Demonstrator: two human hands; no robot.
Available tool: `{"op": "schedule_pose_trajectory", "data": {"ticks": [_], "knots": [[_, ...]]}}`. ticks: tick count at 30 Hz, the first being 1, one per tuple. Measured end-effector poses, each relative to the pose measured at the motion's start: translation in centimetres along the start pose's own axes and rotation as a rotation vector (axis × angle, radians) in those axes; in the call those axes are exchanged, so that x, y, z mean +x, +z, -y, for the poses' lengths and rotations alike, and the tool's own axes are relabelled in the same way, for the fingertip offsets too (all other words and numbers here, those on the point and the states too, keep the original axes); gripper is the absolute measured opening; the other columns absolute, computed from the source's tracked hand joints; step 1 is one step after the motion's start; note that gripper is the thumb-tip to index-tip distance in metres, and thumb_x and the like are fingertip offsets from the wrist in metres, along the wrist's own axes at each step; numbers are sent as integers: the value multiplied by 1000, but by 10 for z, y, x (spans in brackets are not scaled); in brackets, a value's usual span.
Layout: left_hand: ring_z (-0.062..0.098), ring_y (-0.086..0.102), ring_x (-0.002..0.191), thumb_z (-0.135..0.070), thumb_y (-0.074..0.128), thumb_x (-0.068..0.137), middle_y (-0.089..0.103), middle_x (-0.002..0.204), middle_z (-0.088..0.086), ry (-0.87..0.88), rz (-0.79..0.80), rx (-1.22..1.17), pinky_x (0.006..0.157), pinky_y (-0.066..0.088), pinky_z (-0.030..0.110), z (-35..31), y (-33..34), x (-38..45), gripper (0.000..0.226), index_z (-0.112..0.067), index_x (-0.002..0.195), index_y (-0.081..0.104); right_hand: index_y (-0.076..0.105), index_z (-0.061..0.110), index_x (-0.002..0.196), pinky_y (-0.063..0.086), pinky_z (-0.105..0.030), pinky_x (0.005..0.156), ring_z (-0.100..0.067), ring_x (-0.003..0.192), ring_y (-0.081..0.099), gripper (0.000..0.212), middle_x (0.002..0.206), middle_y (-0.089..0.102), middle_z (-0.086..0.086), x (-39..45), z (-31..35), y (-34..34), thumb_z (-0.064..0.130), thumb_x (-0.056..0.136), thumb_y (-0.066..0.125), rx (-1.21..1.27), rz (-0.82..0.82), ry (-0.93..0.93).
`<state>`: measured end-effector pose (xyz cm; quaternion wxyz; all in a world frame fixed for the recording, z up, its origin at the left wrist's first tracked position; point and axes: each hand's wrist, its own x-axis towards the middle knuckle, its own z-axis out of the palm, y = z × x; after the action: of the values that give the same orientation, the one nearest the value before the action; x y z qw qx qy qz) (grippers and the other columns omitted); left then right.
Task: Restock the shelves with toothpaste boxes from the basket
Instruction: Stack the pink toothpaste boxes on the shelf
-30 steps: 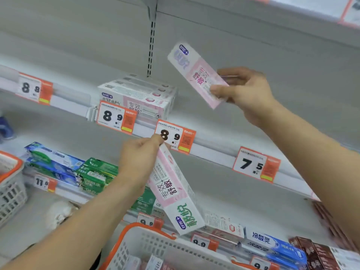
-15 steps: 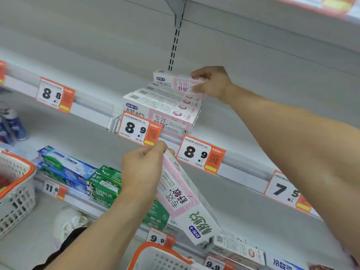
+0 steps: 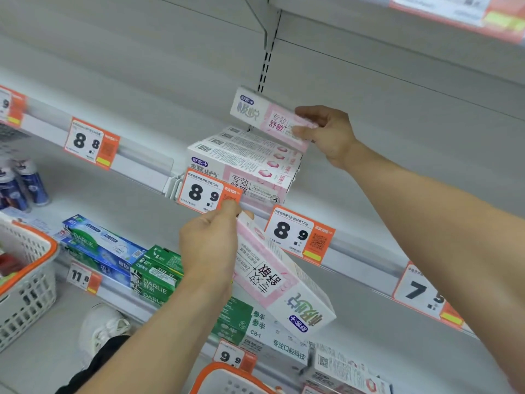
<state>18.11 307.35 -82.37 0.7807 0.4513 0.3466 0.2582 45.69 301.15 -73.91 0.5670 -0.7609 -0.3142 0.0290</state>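
Hands [image 3: 326,135] [image 3: 210,245] each grip 1 pink-white toothpaste box [image 3: 267,116] [image 3: 281,282].

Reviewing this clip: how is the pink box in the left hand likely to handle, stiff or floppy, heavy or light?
Probably stiff: the pink box keeps straight edges though the left hand grips only its upper end. Likely light for its size, since that one-ended grip holds it tilted. Its printed faces look smooth, so it may slide easily on the shelf stack.

On the upper shelf rail, orange price tags are being shown reading 8.8 [image 3: 91,143], 8.9 [image 3: 208,191], 8.9 [image 3: 299,236] and 7.5 [image 3: 423,292]. Lower tags are reading 11.8 [image 3: 83,277] and 9.9 [image 3: 234,357]. "DARLIE" is being displayed on green toothpaste boxes [image 3: 156,282].
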Motion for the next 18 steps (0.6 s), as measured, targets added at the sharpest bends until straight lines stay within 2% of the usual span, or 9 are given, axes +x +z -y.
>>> {"op": "schedule_pose_trajectory", "data": {"ticks": [2, 4, 9, 11, 13, 15, 16, 17, 18], "knots": [[23, 47, 65, -32, 67, 81, 54, 77, 6, 4, 19, 12, 63, 37, 37, 1, 1, 2, 27, -6, 85, 71, 71, 17, 102, 58, -34, 92, -20, 101, 68, 39, 110, 70, -7, -3, 3, 2, -9, 75, 80, 0, 97, 9], [24, 45, 67, -32, 67, 81, 51, 80, 6, 11, 28, 4, 64, 36, 37, 3, 3, 3, 14, -19, 84, 64, 70, 18, 102, 59, -33, 88, -20, 101, 67, 40, 114, 68, -8, -4, 6, 3, -11, 76, 78, -21, 175, 19], [24, 42, 69, -31, 66, 82, 49, 81, 5, 33, 22, -21, 66, 33, 37, 4, 7, 4, 13, -22, 84, 58, 66, 20, 103, 61, -33, 80, -14, 95, 64, 42, 109, 63, 1, -8, 16, 2, -12, 77, 76, -115, 255, 16], [23, 41, 69, -35, 66, 76, 48, 82, 4, 38, 26, -2, 66, 32, 37, 5, 7, 3, 16, -23, 84, 59, 65, 20, 111, 60, -29, 81, -15, 101, 62, 46, 115, 61, 0, -10, 19, 0, -8, 77, 79, -181, 265, 20], [24, 41, 71, -37, 66, 73, 48, 83, 4, 19, 34, 0, 66, 33, 38, 5, 5, 4, 19, -24, 85, 59, 63, 25, 122, 56, -26, 86, -16, 109, 58, 55, 128, 56, -2, -15, 26, -1, 8, 75, 86, -327, 224, -38], [24, 44, 70, -35, 67, 78, 50, 83, 4, 8, 33, -6, 66, 34, 38, 5, 3, 4, 16, -24, 87, 60, 61, 29, 124, 52, -24, 84, -13, 108, 59, 54, 130, 55, -1, -33, 38, 0, 26, 75, 86, -409, 49, -185], [24, 45, 70, -33, 68, 80, 51, 82, 4, 5, 30, -22, 66, 35, 37, 4, 2, 4, 15, -23, 88, 60, 63, 27, 118, 53, -25, 82, -12, 102, 62, 46, 124, 60, 0, -50, 47, 0, 29, 77, 83, -382, -35, -281], [24, 46, 69, -32, 68, 81, 51, 80, 5, -4, 19, -43, 65, 36, 37, 2, 1, 3, 15, -22, 87, 59, 64, 23, 111, 54, -29, 79, -13, 94, 65, 37, 113, 65, -1, -72, 57, 0, 29, 79, 80, -328, -44, -359], [22, 48, 65, -31, 69, 81, 50, 75, 6, -17, 7, -66, 63, 37, 35, 0, 0, 2, 16, -21, 86, 57, 64, 20, 108, 54, -33, 76, -15, 86, 67, 32, 101, 69, -2, -96, 66, -1, 30, 81, 78, -292, 38, -387]]}}
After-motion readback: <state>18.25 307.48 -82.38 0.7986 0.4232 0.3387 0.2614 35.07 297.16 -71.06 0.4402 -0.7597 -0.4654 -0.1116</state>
